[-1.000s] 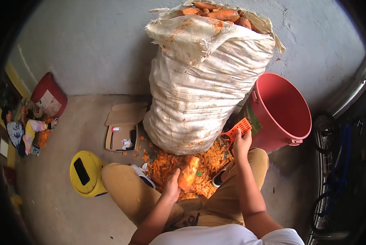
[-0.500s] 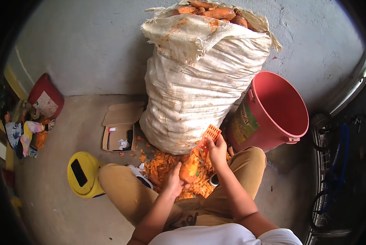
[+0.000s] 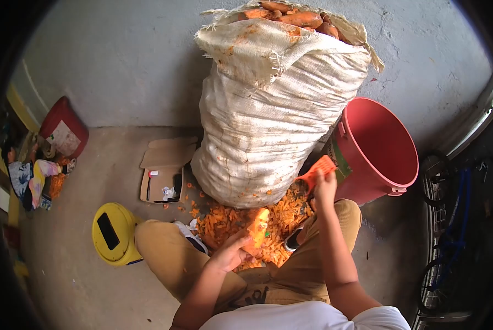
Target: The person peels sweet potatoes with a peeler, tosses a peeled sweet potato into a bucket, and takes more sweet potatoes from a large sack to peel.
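Note:
In my left hand (image 3: 233, 252) is a thick, partly peeled carrot (image 3: 257, 221), tilted upward over the floor between my legs. My fingers are wrapped round its lower end. Off to the right, my right hand (image 3: 326, 190) grips an orange plastic peeler (image 3: 315, 175) with a slotted end, apart from the carrot and in front of the red bucket. Below both hands lies a heap of orange peelings (image 3: 219, 221). Straight ahead stands a large white woven sack (image 3: 263, 126), with several carrots (image 3: 301, 20) showing at its open top.
A red bucket (image 3: 381, 143) stands right of the sack. To the left are an open cardboard box (image 3: 161, 179) and a yellow lidded tub (image 3: 114, 234) with a phone (image 3: 108, 231) on it. A red container (image 3: 65, 126) and cloths (image 3: 34, 179) lie far left; a bicycle (image 3: 450, 231) is at right.
My right hand has moved away from the carrot, to the right and upward, with the peeler. The left hand still holds the carrot, now more exposed.

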